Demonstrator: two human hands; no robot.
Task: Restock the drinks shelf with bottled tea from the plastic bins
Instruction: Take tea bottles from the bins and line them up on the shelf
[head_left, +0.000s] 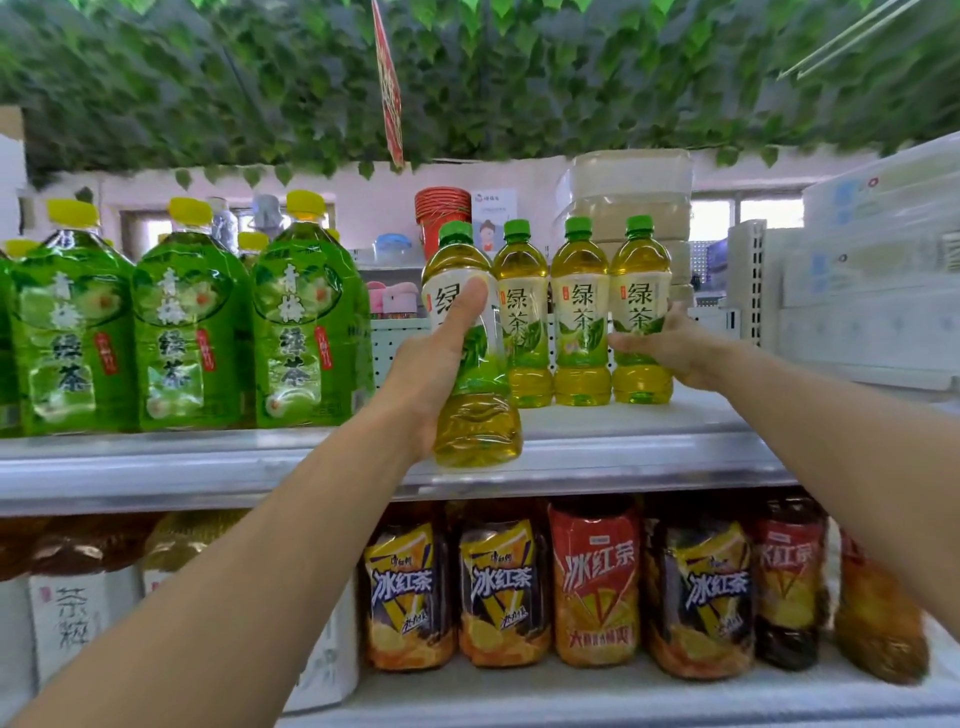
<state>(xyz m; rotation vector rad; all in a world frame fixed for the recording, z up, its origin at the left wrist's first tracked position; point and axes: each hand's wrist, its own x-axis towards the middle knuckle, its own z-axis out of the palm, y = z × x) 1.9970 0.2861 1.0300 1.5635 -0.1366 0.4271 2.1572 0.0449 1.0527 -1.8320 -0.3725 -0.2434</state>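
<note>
Bottle (475, 353) gripped upright in left hand (431, 374), thumb up label, base over shelf (208, 457) front edge, bound for gap beside row (582, 312). Right hand (670, 348) wrapped round end bottle (640, 306), probably steadying or squaring row. Bins unseen.

the left hand (431, 364) grips a green tea bottle (475, 364) at the upper shelf's (208, 467) front edge. the right hand (670, 345) grips the rightmost bottle (640, 291) of three standing in a row.
</note>
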